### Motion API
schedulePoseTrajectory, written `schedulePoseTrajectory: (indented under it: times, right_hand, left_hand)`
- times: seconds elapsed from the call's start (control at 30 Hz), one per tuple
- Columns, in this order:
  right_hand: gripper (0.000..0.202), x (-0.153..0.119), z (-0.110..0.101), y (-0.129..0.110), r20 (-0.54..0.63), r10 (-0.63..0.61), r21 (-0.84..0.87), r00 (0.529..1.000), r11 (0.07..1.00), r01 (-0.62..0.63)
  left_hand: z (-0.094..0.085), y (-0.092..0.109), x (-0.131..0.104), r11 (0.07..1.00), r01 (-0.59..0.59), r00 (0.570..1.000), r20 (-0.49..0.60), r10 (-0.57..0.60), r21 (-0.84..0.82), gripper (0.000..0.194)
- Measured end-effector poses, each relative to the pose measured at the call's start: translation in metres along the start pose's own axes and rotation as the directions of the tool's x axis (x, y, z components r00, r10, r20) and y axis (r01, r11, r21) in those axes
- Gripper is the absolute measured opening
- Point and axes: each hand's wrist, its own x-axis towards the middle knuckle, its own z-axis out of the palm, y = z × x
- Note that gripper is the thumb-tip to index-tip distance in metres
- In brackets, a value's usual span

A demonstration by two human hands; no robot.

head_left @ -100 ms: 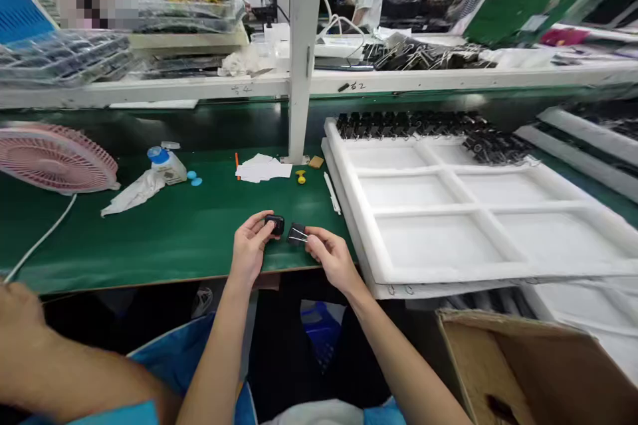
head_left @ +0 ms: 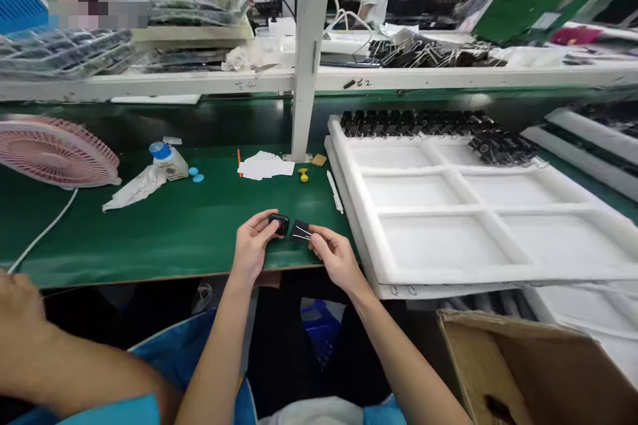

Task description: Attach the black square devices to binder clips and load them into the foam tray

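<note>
My left hand [head_left: 252, 243] is closed on a small black rounded part [head_left: 282, 224], with the thumb on its face. Just to the right, my right hand [head_left: 333, 251] pinches the silver wire handles of a black binder clip [head_left: 300, 230]. A narrow gap separates the clip from the black part. Both hands are over the front of the green table [head_left: 149, 239]. Many black binder clips [head_left: 399, 123] line the back of a white foam tray [head_left: 383, 239] on the right.
A pink fan [head_left: 57, 153], a blue-capped bottle [head_left: 172, 161], white papers [head_left: 264, 165] and a yellow piece [head_left: 304, 175] are on the table. A white post [head_left: 305, 60] rises behind. An open cardboard box [head_left: 473, 365] is lower right. Another person's arm [head_left: 74, 358] reaches in lower left.
The view has shifted slightly, so the scene sits a little further right. Both hands keep their holds, and the clip and black part remain close together.
</note>
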Motion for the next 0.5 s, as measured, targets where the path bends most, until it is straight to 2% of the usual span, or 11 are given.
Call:
schedulePoseTrajectory:
  times: [0.27, 0.43, 0.5]
  right_hand:
    - [0.046, -0.001, 0.000, -0.005, 0.024, -0.058, -0.054, 0.998, 0.997, 0.060]
    - [0.045, -0.001, 0.014, -0.013, -0.030, -0.003, -0.018, 1.000, 1.000, 0.002]
    - [0.055, -0.012, 0.016, -0.023, -0.035, 0.035, 0.005, 0.999, 0.999, -0.035]
  left_hand:
    - [0.003, 0.000, -0.002, 0.993, -0.007, 1.000, 0.017, 0.005, 0.116, 0.043]
    - [0.004, 0.003, 0.000, 0.986, -0.023, 1.000, -0.007, 0.025, 0.163, 0.045]
    - [0.004, 0.006, -0.002, 0.982, -0.032, 0.999, -0.025, 0.037, 0.187, 0.046]
